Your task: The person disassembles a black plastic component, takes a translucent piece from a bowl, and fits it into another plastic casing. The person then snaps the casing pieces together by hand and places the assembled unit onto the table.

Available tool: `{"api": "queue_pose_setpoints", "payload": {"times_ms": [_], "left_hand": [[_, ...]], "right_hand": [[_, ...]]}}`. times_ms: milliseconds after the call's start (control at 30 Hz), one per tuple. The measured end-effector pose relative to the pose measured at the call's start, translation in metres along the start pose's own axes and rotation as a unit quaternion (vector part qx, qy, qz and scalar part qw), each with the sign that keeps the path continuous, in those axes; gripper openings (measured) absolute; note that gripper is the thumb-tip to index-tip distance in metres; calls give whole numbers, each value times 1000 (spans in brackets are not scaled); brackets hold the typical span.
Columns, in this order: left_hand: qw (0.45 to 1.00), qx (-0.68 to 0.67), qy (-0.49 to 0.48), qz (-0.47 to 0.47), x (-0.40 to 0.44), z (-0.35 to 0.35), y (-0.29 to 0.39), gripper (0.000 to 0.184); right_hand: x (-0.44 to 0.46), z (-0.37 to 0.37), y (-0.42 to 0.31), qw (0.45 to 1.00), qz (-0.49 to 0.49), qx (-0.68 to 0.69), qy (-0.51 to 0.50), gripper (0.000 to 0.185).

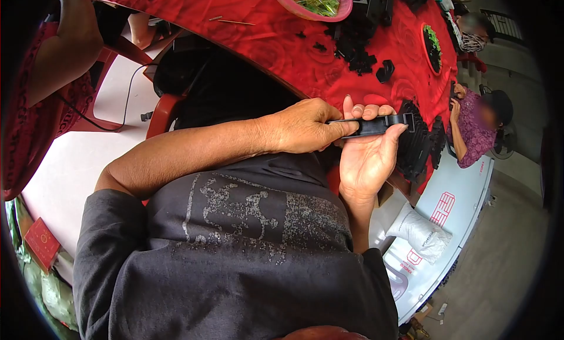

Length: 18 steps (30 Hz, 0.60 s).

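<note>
A slim black plastic piece [371, 127] with a rectangular loop at its right end is held in front of my chest, near the table's edge. My left hand [296, 127] grips its left end, the thumb lying along the top face. Palm up, my right hand [369, 163] supports it from below, fingers curled over the far side and thumb by the loop end. Fingers hide part of the piece. Just beyond my right hand lies a pile of black plastic parts [416, 140].
On the red tablecloth [264, 49] are a pink basket [348, 8] of yellow-green pieces, scattered black parts [356, 58] and a red-rimmed tray [424, 35]. A white bag [418, 229] lies at right. Co-workers sit at left [64, 52] and at far right [473, 131].
</note>
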State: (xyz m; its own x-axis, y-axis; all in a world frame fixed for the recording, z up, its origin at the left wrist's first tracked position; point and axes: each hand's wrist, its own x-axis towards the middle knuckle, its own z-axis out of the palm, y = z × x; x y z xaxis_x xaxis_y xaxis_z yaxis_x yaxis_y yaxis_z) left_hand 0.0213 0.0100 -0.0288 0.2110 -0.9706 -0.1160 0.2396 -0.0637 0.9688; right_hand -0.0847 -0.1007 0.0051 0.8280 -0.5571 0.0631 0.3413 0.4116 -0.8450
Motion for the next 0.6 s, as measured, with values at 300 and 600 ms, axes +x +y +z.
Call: {"api": "queue_pose_setpoints", "payload": {"times_ms": [300,600], "left_hand": [[1000,23,20,8,0,2,3,46],[999,13,41,26,-9,9,5,43]], "right_hand": [[-3,4,-1,1000,-4,-15,15,43],[-11,12,-5,999,-23,-48,1,45]]}}
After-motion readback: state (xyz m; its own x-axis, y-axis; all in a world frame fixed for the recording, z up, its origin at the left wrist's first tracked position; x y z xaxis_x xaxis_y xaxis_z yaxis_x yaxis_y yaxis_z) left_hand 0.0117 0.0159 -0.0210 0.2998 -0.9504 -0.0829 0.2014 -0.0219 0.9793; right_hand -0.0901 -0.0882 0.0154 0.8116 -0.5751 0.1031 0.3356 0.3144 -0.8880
